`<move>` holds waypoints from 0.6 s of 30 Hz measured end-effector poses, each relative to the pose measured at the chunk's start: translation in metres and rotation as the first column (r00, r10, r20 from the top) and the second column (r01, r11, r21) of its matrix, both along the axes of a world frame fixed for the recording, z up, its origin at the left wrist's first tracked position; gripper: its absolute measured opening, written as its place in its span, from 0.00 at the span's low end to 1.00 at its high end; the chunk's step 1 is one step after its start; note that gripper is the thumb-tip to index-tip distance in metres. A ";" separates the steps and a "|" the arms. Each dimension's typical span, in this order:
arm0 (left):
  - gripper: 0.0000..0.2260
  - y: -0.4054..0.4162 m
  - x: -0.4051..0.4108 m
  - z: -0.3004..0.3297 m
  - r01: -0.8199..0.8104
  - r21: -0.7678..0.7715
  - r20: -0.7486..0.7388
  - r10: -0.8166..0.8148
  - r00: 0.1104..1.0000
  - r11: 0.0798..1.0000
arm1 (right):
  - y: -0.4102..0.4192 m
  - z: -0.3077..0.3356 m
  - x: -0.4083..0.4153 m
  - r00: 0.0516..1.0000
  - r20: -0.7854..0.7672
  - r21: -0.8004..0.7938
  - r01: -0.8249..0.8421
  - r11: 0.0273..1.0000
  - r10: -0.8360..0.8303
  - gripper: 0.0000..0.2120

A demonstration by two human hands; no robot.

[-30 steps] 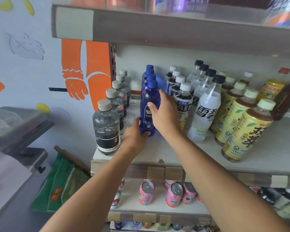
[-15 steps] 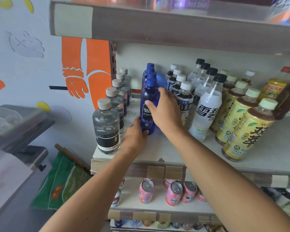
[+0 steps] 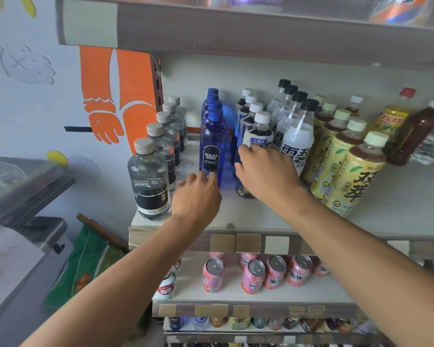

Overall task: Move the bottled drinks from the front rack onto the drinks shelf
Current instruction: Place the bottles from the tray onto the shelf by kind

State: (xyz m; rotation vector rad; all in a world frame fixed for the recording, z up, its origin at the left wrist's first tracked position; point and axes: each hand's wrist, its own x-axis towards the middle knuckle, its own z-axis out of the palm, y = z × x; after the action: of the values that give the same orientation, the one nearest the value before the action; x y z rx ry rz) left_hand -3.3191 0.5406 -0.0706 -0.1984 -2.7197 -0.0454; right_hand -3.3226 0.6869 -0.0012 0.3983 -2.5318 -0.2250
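1. The blue soda bottle point(image 3: 212, 149) stood upright on the drinks shelf point(image 3: 261, 216), at the front of its own row of blue bottles, between the clear water bottles point(image 3: 149, 179) on the left and the dark white-capped bottles point(image 3: 257, 136) on the right.
2. The left hand point(image 3: 197, 196) was right at the bottle's base, fingers curled with the tips touching the lower label. Whether it actually gripped it, I couldn't tell.
3. The right hand point(image 3: 266, 171) sat just beside the blue bottle, over the front dark bottle, fingers bent and close together, tips against that bottle's label. Looked like a light hold, not a full wrap.
4. Further right were the white cloudy bottles with black caps point(image 3: 297, 141), then the yellow tea bottles point(image 3: 356, 174), all upright in rows.
5. One shelf down, pink cans point(image 3: 252, 276) stood in a loose bunch.
6. Off to the left, a wall with orange cartoon art point(image 3: 115, 91).
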 end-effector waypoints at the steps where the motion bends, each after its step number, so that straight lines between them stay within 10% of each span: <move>1: 0.10 0.002 0.001 0.002 0.002 -0.010 -0.009 -0.002 1.000 1.000 | 0.005 0.001 0.001 1.000 0.007 0.013 0.013 1.000 -0.013 0.11; 18: 0.17 0.054 -0.021 0.004 0.004 0.187 0.114 -0.025 0.993 0.982 | 0.056 0.029 -0.018 0.996 0.061 -0.217 -0.044 0.975 0.058 0.23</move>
State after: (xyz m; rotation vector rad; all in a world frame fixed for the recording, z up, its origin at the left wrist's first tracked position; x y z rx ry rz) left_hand -3.3401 0.5948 -0.0666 -0.1655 -2.8083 -0.3241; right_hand -3.3402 0.7429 0.0279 0.3899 -2.5743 0.0842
